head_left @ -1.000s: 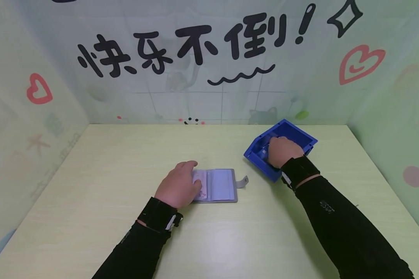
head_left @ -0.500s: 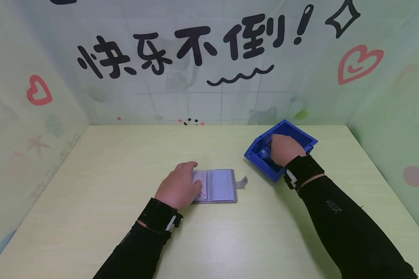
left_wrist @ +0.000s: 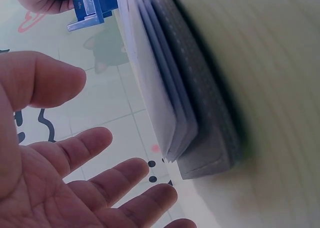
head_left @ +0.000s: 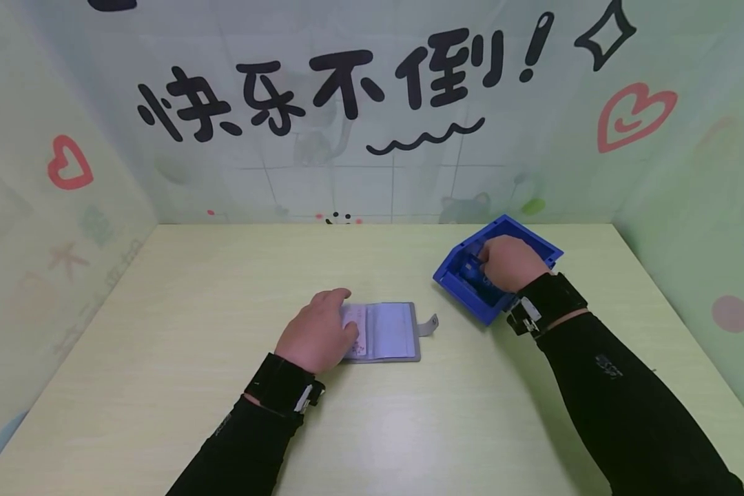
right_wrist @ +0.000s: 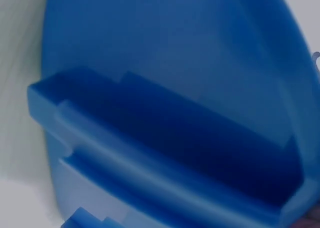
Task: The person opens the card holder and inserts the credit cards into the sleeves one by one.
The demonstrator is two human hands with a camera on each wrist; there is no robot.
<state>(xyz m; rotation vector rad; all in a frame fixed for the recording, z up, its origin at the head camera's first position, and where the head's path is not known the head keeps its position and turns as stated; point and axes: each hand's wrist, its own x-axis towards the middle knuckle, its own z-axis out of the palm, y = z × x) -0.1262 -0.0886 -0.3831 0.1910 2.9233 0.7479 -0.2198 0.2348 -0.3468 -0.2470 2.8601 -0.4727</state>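
A small grey card holder [head_left: 393,332] lies unfolded on the table, its strap pointing right. My left hand [head_left: 319,331] is over its left half; the left wrist view shows the fingers spread and apart, beside the stacked sleeves [left_wrist: 165,97]. My right hand [head_left: 511,263] reaches into a blue plastic bin [head_left: 536,241], fingers curled. Between its fingertips is a blue card [head_left: 473,269] with small light lettering, seen at the top of the left wrist view. The right wrist view is filled mostly by the bin's wall [right_wrist: 165,47], with a sliver of fingers at the lower right corner.
The pale wooden table [head_left: 192,296] meets a printed backdrop [head_left: 322,165] at its back edge, with printed side panels left and right. The bin stands angled near the back right, beyond the card holder's strap [head_left: 428,325].
My right hand has shifted slightly up and to the right inside the bin, and more of the blue card shows. The left hand and card holder stay in place.
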